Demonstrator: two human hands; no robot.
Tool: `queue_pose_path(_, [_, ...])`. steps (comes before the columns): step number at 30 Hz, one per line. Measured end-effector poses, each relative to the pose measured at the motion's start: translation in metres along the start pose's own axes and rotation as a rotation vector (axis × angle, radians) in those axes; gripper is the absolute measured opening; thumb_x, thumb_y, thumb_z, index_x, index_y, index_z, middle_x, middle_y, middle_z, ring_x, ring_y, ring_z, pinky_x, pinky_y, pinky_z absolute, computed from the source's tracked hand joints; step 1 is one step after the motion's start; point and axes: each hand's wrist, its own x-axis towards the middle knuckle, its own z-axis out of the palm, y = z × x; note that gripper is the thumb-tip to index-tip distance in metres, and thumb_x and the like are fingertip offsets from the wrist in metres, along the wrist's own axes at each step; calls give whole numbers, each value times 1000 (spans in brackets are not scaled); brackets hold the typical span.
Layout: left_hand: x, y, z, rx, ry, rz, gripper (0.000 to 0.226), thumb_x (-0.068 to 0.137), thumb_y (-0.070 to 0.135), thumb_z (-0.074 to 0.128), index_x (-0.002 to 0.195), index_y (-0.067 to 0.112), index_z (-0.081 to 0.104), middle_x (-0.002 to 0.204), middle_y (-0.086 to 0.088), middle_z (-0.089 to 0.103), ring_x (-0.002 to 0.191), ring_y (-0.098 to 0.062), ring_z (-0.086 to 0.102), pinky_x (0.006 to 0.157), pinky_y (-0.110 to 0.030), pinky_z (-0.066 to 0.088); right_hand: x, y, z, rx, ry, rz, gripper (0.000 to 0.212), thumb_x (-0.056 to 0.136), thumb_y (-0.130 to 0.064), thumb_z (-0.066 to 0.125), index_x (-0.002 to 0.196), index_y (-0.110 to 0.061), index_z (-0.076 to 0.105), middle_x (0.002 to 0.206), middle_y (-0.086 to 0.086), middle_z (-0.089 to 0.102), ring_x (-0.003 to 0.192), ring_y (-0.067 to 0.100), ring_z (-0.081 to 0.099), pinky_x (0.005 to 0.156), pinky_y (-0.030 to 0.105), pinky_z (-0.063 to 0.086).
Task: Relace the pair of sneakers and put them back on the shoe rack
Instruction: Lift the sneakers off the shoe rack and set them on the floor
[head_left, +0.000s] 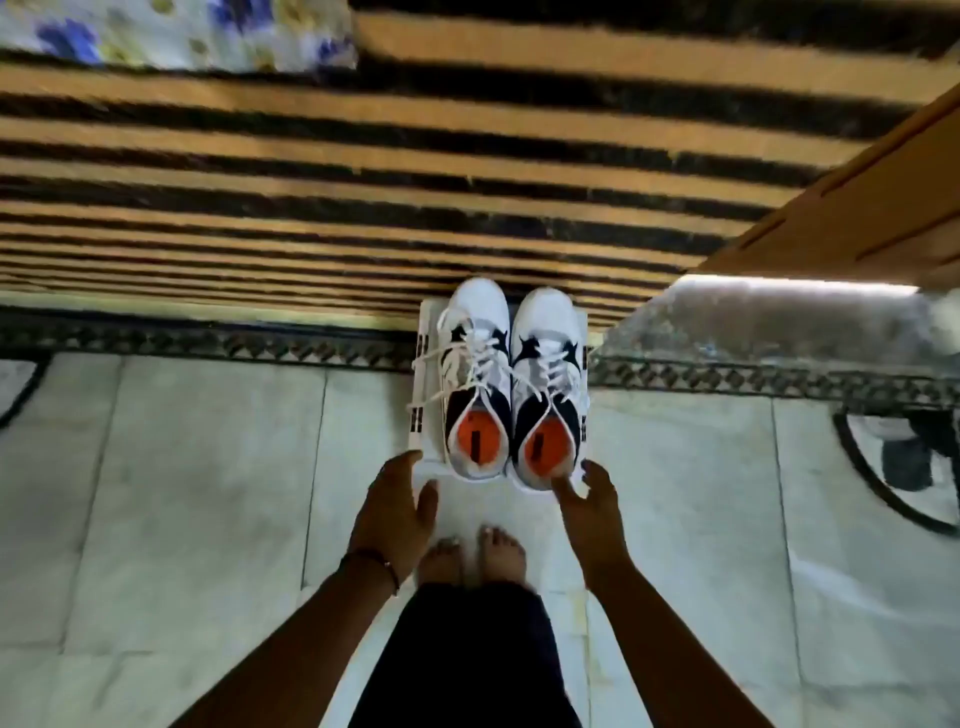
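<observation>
White leather with dark blue panels and orange insoles: the pair of sneakers (511, 379) sits side by side in the middle of the frame, toes pointing to the upper edge, on a small white shoe rack (418, 415) whose slotted sides show at left and right. From what I see both shoes have their laces threaded; the left-hand one trails loose lace ends over the rack's side, so I can't say it is tied off.

My left hand (395, 512) is spread wide, fingertips just at the rack's near left corner, gripping nothing. My right hand (589, 501) is also spread, fingers touching the heel of the right-hand sneaker and the rack's near right corner; I see nothing held in it.

I judge this to be either the very start or the very end of the task, and the frame alone does not settle which. If the relacing is done, the next move is only to square the pair and tuck the stray laces in.

Around: a striped brown-and-black rug (363, 171) fills the upper frame, a wooden panel (872, 208) at upper right, pale tiled floor (208, 493) below, my bare feet (470, 553) close under the rack. The blur softens fine detail
</observation>
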Motion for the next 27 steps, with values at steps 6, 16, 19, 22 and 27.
queue_pose_path(6, [27,14,42,-391,12,-296,47,88,29,54,127,5,46,136,-15,50,126,-27,46,107,-40,37,34,13,5,382,-139,170,33,87,-16,59,117,-27,50,114,8,57,82,24,60,73,38,50])
queue_pose_path(16, [51,17,76,-387,99,-282,47,84,37,57,123,13,44,121,-10,60,110,-27,57,85,-26,42,62,38,24,297,-111,93,48,83,-24,65,125,-19,43,115,13,58,85,33,66,67,38,57])
queue_pose_path(19, [58,28,79,-448,110,-376,44,87,31,55,125,12,42,121,-18,61,105,-38,60,95,-42,49,65,34,26,229,-84,79,52,81,-17,66,126,-17,41,116,10,54,94,34,62,67,39,58])
queue_pose_path(22, [60,34,83,-524,125,-429,43,86,29,57,122,10,43,117,-20,61,102,-39,61,91,-49,52,68,32,29,216,-52,75,54,79,-14,65,127,-15,39,116,7,51,96,28,58,62,34,56])
queue_pose_path(27, [59,32,86,-545,140,-443,42,84,21,59,122,9,44,120,-19,58,104,-39,59,90,-51,52,66,35,26,235,-15,47,41,76,-7,59,115,-17,47,101,4,55,84,21,58,61,33,55])
